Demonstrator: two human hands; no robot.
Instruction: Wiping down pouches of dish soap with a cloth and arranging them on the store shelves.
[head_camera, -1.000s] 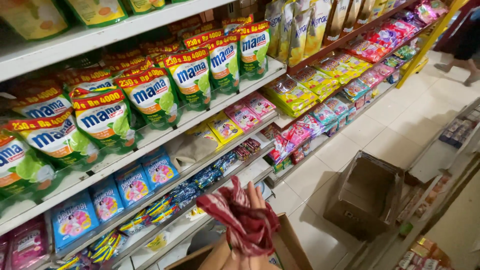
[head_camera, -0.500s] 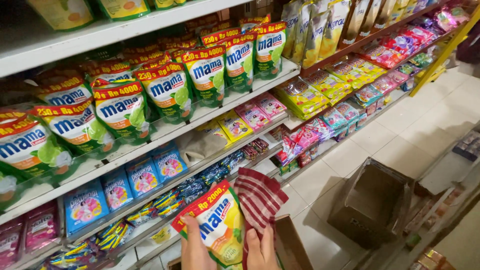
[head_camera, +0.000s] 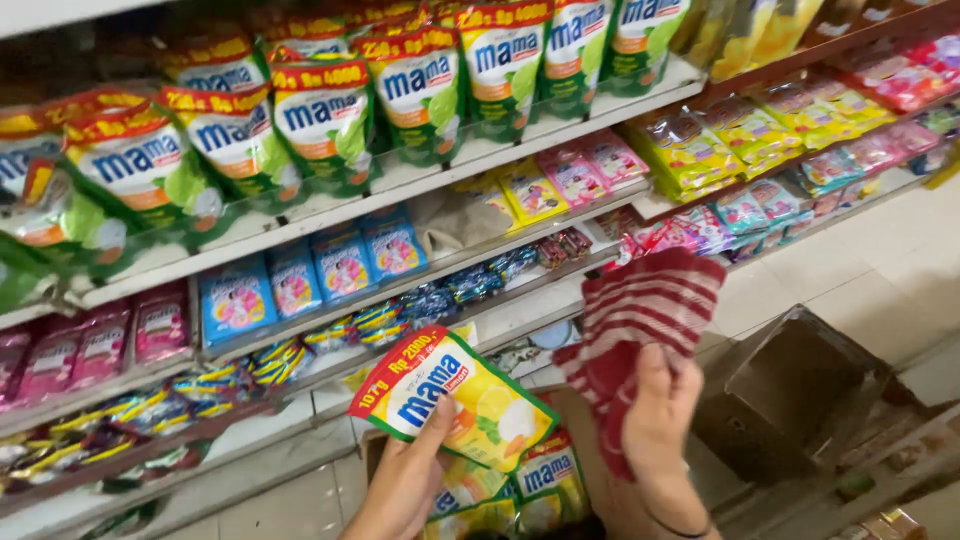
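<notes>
Holding a yellow-green pouch (head_camera: 455, 400) at 6 o'clock, the left hand (head_camera: 405, 480) has thumb and fingers closed on its lower edge, tilting it up toward the shelves (head_camera: 330, 205). The right hand (head_camera: 660, 425), at 5 o'clock, is closed around a red-striped cloth (head_camera: 640, 340) raised beside the pouch, apart from it. More pouches (head_camera: 520, 490) lie below in a box. The step in hand looks like wiping the pouch. Next would call for bringing cloth to its face while the left hand steadies it.
</notes>
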